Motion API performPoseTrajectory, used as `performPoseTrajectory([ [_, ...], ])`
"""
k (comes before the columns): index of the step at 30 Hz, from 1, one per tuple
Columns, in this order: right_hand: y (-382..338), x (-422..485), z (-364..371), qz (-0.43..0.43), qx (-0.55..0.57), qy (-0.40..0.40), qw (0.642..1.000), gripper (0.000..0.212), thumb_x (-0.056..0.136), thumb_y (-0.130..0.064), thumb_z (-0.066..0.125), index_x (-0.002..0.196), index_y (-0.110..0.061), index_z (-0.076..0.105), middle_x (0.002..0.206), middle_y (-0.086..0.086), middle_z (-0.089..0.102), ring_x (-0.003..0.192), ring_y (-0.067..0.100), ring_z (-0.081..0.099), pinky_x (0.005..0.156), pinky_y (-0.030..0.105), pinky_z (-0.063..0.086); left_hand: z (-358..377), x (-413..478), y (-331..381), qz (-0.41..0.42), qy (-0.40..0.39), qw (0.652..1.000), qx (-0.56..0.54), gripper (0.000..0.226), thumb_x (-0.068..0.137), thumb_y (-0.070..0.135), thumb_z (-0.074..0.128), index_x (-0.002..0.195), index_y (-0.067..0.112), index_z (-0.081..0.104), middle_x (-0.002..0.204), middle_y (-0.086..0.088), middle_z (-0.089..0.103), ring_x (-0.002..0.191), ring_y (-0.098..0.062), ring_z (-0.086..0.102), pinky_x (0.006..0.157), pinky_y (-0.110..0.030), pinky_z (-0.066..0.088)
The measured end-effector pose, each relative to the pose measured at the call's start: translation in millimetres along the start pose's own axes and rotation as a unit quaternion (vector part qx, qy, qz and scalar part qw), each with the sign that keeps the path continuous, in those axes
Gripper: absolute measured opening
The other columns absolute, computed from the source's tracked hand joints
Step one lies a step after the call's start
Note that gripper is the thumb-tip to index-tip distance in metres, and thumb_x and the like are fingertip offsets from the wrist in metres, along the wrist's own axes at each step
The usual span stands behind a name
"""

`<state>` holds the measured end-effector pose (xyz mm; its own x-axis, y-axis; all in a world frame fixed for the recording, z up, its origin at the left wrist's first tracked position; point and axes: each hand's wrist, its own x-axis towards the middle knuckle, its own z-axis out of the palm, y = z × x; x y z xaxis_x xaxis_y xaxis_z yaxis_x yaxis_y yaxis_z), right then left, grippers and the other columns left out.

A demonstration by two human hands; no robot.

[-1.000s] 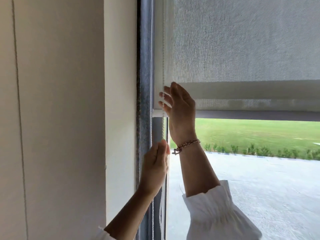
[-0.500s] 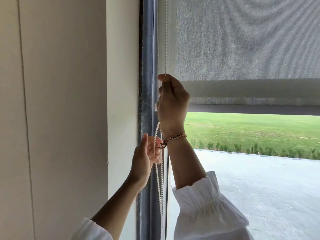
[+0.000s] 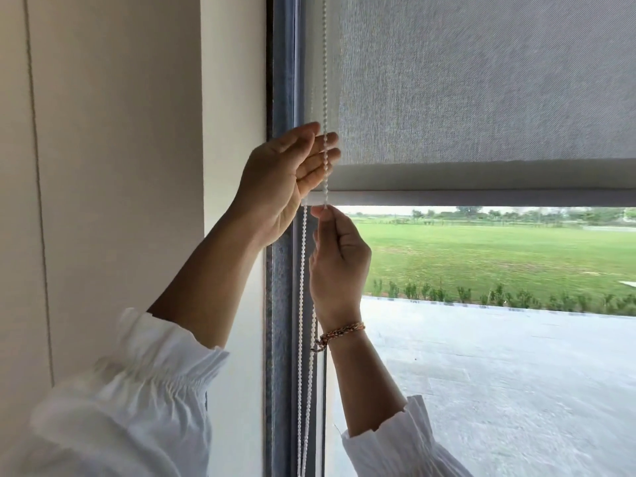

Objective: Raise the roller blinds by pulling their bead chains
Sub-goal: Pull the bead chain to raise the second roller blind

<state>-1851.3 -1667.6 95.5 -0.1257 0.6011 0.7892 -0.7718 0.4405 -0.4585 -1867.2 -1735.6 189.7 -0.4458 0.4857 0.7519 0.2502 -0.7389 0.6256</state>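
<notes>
Fingers of the right hand (image 3: 339,259) pinch the bead chain (image 3: 325,98) at frame centre; the left hand (image 3: 280,180) is open beside it, fingertips near the roller blind (image 3: 481,91) filling the upper right.

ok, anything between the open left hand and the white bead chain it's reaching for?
Nothing visible. The left hand is open right beside the white bead chain; the right hand pinches it lower, below the grey roller blind.
</notes>
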Motion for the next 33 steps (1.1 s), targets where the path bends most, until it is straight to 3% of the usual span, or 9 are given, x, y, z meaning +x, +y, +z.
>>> performPoseTrajectory([
  [4, -3, 0, -1, -0.008, -0.016, -0.008, 1.0, 0.026, 0.086, -0.031, 0.045, 0.088, -0.016, 0.066, 0.05, -0.02, 0.048, 0.054, -0.003, 0.04, 0.056, 0.019, 0.03, 13, 10, 15, -0.032, 0.021, 0.999, -0.008, 0.017, 0.094, 0.015, 0.045, 0.091, 0.01, 0.06, 0.088, -0.003, 0.069, 0.076, -0.013, 0.069, 0.072, -0.025, 0.057],
  [7, -5, -3, -1, -0.036, -0.05, -0.01, 0.998, 0.028, 0.089, -0.028, 0.045, 0.091, -0.01, 0.067, 0.052, -0.021, 0.045, 0.052, -0.005, 0.039, 0.055, 0.017, 0.031, 17, 16, 18, -0.051, 0.027, 0.998, -0.02, 0.021, 0.095, 0.02, 0.044, 0.086, 0.01, 0.06, 0.069, 0.002, 0.058, 0.053, -0.005, 0.051, 0.047, -0.016, 0.04],
  [9, -5, -4, 0, -0.041, -0.054, -0.01, 0.998, 0.029, 0.088, -0.028, 0.045, 0.091, -0.009, 0.067, 0.058, -0.021, 0.044, 0.056, -0.006, 0.04, 0.059, 0.017, 0.033, 17, 18, 16, -0.051, 0.025, 0.998, -0.031, 0.021, 0.096, 0.017, 0.041, 0.092, 0.009, 0.06, 0.059, 0.006, 0.049, 0.043, -0.003, 0.039, 0.041, -0.014, 0.029],
  [14, -1, -3, -1, -0.036, -0.055, -0.013, 0.998, 0.028, 0.088, -0.028, 0.045, 0.09, -0.012, 0.067, 0.06, -0.021, 0.045, 0.057, -0.006, 0.042, 0.06, 0.018, 0.035, 14, 19, 10, -0.044, 0.001, 0.997, -0.065, 0.024, 0.096, 0.016, 0.038, 0.085, 0.012, 0.06, 0.047, 0.009, 0.044, 0.038, -0.004, 0.031, 0.038, -0.014, 0.021],
  [18, 0, -2, 0, -0.057, -0.063, -0.009, 0.996, 0.026, 0.087, -0.024, 0.046, 0.09, -0.01, 0.068, 0.075, -0.011, 0.063, 0.068, -0.004, 0.055, 0.067, 0.014, 0.043, 13, 19, 10, -0.018, 0.004, 0.999, -0.045, 0.025, 0.096, 0.014, 0.037, 0.082, 0.013, 0.057, 0.047, 0.01, 0.042, 0.038, -0.004, 0.028, 0.038, -0.014, 0.018],
  [21, 3, -1, 3, -0.059, -0.059, -0.021, 0.996, 0.026, 0.088, -0.023, 0.045, 0.09, -0.008, 0.067, 0.062, -0.02, 0.051, 0.055, -0.004, 0.047, 0.058, 0.013, 0.036, 12, 19, 11, 0.002, -0.001, 0.999, -0.044, 0.026, 0.097, 0.013, 0.036, 0.08, 0.013, 0.056, 0.045, 0.01, 0.042, 0.037, -0.004, 0.027, 0.037, -0.013, 0.018],
  [25, 7, -2, 7, -0.067, -0.053, -0.016, 0.996, 0.024, 0.088, -0.02, 0.046, 0.089, -0.009, 0.067, 0.07, -0.015, 0.06, 0.063, -0.003, 0.053, 0.062, 0.013, 0.04, 9, 18, 9, 0.018, 0.005, 0.999, -0.041, 0.028, 0.096, 0.012, 0.036, 0.078, 0.013, 0.056, 0.044, 0.011, 0.042, 0.037, -0.003, 0.026, 0.038, -0.014, 0.016],
  [28, 9, -2, 9, -0.047, -0.032, -0.021, 0.998, 0.024, 0.087, -0.023, 0.046, 0.088, -0.01, 0.066, 0.053, -0.019, 0.047, 0.055, -0.006, 0.042, 0.057, 0.015, 0.032, 8, 18, 8, 0.025, 0.011, 0.999, -0.035, 0.028, 0.097, 0.012, 0.037, 0.077, 0.013, 0.057, 0.044, 0.01, 0.042, 0.036, -0.003, 0.026, 0.038, -0.014, 0.015],
  [33, 19, -10, 8, -0.032, -0.024, -0.016, 0.999, 0.022, 0.086, -0.023, 0.047, 0.087, -0.012, 0.067, 0.049, -0.021, 0.05, 0.051, -0.005, 0.042, 0.056, 0.014, 0.032, 2, 12, 0, 0.024, 0.015, 0.999, -0.033, 0.027, 0.096, 0.012, 0.038, 0.077, 0.013, 0.057, 0.044, 0.01, 0.043, 0.036, -0.003, 0.026, 0.037, -0.013, 0.017],
])
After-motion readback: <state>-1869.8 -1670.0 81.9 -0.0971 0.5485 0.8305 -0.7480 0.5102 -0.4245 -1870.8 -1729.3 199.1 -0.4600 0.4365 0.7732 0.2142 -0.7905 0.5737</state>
